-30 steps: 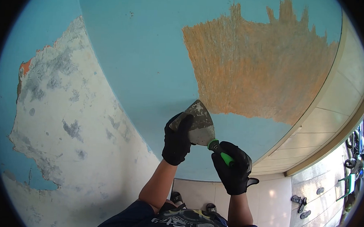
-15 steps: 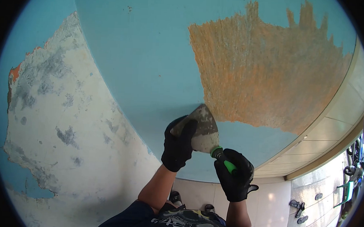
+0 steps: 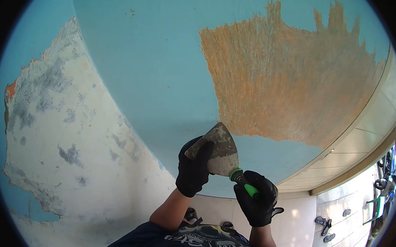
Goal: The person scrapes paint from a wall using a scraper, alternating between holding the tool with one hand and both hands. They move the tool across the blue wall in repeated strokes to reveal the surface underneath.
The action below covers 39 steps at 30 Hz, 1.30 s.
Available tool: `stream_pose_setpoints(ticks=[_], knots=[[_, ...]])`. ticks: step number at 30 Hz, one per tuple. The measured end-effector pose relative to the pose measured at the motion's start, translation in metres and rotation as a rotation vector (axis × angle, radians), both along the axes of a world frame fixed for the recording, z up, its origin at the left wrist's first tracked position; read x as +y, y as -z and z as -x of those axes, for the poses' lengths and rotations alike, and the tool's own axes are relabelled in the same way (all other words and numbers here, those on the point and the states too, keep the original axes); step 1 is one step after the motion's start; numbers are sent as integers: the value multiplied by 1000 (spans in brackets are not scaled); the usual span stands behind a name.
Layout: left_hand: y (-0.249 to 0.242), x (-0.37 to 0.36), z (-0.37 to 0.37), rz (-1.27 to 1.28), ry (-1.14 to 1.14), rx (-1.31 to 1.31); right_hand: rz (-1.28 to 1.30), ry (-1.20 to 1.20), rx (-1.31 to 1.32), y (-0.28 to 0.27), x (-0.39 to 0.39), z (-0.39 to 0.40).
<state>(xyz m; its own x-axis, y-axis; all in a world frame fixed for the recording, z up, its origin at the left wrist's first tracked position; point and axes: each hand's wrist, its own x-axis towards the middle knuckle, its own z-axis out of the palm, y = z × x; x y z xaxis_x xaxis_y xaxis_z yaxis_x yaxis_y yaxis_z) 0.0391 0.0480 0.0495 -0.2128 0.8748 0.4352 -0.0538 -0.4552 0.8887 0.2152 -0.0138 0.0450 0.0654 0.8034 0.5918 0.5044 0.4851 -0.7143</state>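
Note:
A wide putty knife (image 3: 223,153) with a stained metal blade and a green-and-black handle is between my hands, in front of the wall. My right hand (image 3: 257,199), in a black glove, is wrapped round its handle. With the thumb across the blade face, my gloved left hand (image 3: 195,166) grips the blade's left side. The blade's upper corner overlaps the lower left corner of an orange-brown scraped patch (image 3: 279,87) in this view. Blue paint (image 3: 143,68) surrounds that patch on the left and below.
To the left, the adjoining wall has a large whitish patch (image 3: 91,149) with grey stains and ragged edges. A pale tiled strip (image 3: 360,141) borders the blue wall on the right. Dark sandals (image 3: 324,225) lie on the paving at lower right, near parked vehicles (image 3: 383,182).
Both hands and the putty knife have moved slightly downward in view, the blade tip dropping a little. The wall has shifted slightly left in view. My grip is the same.

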Motion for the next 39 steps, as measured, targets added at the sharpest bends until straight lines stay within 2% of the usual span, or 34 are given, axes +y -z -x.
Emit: stream_pose_setpoints(ticks=[2, 3, 4, 5, 6, 8, 12, 14, 16, 17, 18, 20, 22, 23, 24, 26, 27, 34, 36, 39], knots=[[-1, 1, -1, -8, -102, 56, -41, -18, 19, -1, 6, 0], [4, 2, 3, -9, -99, 57, -84, -35, 41, -1, 7, 1], [14, 5, 12, -32, -42, 171, -85, -32, 43, -2, 8, 0], [12, 6, 15, -56, 14, 285, -53, -31, 30, -2, 8, 0], [7, 6, 13, -57, 13, 288, -20, -32, 17, -3, 9, 0], [-7, 6, 5, 159, 44, -121, -27, -25, 18, -1, 9, 1], [3, 8, 5, 19, -65, 49, -46, -15, 11, -1, 10, 2], [6, 17, 6, 105, -25, -160, -53, -19, 8, 0, 17, 3], [3, 37, 11, -173, -169, 40, -55, -22, 4, -9, 28, 8], [-9, 38, 24, -472, -550, 678, -85, -37, 58, -23, 36, 16], [-39, 29, 16, -151, -250, 77, -121, -51, 113, -33, 38, 20], [-46, 21, 15, -236, -156, -16, -243, -39, 77, -39, 30, 17], [-37, -2, 17, 41, -91, -63, -118, -92, 48, -18, 10, 6], [-14, 1, 17, -175, -189, 195, -35, -80, 29, -11, 4, 4], [-13, -3, 13, -176, -191, 195, -37, -81, 28, -7, 1, 3], [-15, -10, 6, 226, 32, -136, 119, -13, 32, -1, -5, 4], [-13, -9, 4, 287, 70, -167, 99, -24, 64, 5, -4, 2], [-5, 0, 2, 114, 32, -127, 94, -12, 41, -5, 0, 0], [-1, 2, 4, 46, 3, 14, 124, -19, 63, -5, 0, 0], [-11, 1, 3, 166, 39, -135, 143, -18, 46, -8, 1, 1]])
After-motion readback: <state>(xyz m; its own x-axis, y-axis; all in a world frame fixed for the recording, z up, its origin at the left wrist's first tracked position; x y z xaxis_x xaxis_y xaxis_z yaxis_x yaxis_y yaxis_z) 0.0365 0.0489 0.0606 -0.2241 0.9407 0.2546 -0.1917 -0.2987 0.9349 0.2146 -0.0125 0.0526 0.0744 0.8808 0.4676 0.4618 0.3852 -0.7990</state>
